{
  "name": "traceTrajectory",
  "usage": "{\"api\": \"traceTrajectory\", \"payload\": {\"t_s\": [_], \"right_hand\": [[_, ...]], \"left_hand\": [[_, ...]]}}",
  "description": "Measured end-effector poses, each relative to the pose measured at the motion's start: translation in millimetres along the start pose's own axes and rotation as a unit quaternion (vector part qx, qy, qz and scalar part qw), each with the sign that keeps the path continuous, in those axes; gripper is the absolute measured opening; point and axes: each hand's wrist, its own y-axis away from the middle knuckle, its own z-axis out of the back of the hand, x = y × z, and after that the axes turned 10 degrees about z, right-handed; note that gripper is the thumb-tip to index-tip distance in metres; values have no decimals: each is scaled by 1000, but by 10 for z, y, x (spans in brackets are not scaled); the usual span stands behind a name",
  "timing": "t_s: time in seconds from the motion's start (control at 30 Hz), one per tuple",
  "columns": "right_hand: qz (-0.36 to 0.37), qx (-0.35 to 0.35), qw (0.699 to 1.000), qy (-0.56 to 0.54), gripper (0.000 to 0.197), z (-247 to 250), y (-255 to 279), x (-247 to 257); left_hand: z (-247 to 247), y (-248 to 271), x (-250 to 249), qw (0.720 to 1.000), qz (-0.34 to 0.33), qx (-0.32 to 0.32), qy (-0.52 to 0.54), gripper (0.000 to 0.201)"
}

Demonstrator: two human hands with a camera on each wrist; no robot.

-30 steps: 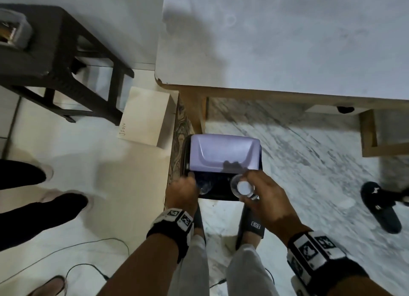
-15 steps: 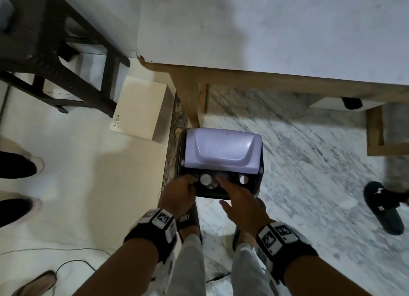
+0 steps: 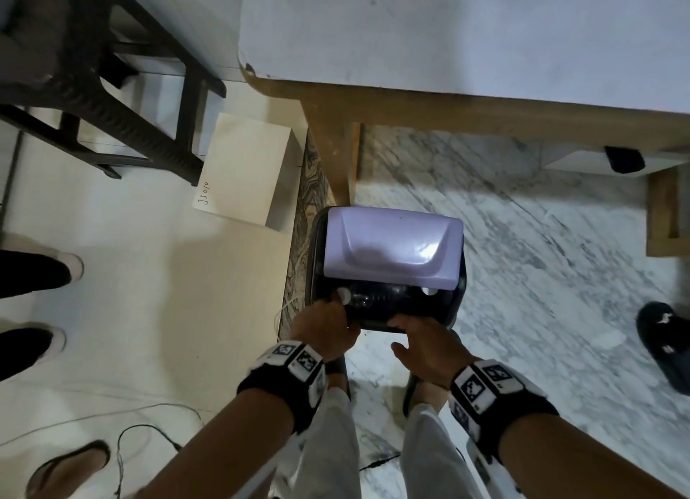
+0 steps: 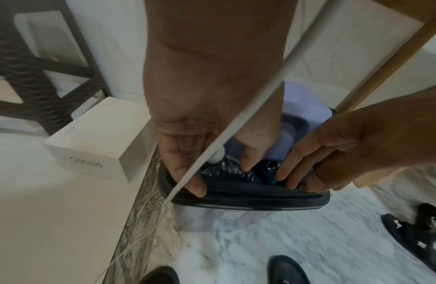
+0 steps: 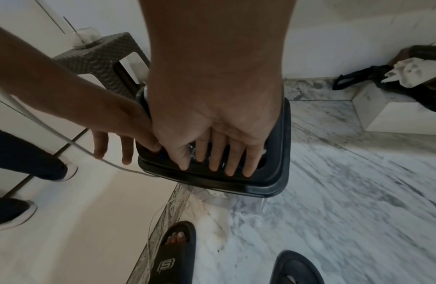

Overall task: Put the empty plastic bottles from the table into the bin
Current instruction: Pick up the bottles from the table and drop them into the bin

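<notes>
The bin (image 3: 374, 325) stands on the floor below me, with a black rim and a lavender swing lid (image 3: 392, 248). In its open front slot lie clear plastic bottles (image 3: 373, 298); two white caps show, one at the left (image 3: 342, 295) and one at the right (image 3: 428, 291). My left hand (image 3: 325, 325) is at the slot's left corner with straight fingers (image 4: 197, 188) on the rim (image 4: 248, 199), beside the left cap (image 4: 216, 157). My right hand (image 5: 212, 124) lies flat over the slot, its straight fingers across the bottles (image 5: 191, 151) and onto the rim (image 5: 236, 184).
A white-topped wooden table (image 3: 448, 50) stands just behind the bin, its leg (image 3: 336, 162) close by. To the left are a cream box (image 3: 242, 170) and a dark stool (image 3: 93, 80). Other people's feet (image 3: 33, 270) and a dark slipper (image 3: 664, 341) flank me. A cable (image 3: 149, 431) lies on the floor.
A second ago each hand held a bottle at the bin's slot. Both bottles now lie inside, and my right hand has let go and flattened over the opening.
</notes>
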Motion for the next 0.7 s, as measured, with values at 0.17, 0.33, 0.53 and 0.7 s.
{"api": "traceTrajectory", "payload": {"t_s": [0.17, 0.33, 0.53, 0.7], "right_hand": [[-12, -35, 999, -26, 35, 38, -17, -62], [-8, -48, 998, -31, 29, 104, -70, -55], [-9, -29, 999, -42, 32, 104, -151, -22], [-12, -13, 1000, -10, 39, 97, -145, -36]], "left_hand": [[44, 27, -248, 992, 31, -125, -2, 32], [-74, -16, -158, 991, -35, -127, -22, 21], [-107, -129, -117, 990, -83, -88, -73, 30], [-206, -167, -81, 978, -108, -64, -167, 52]]}}
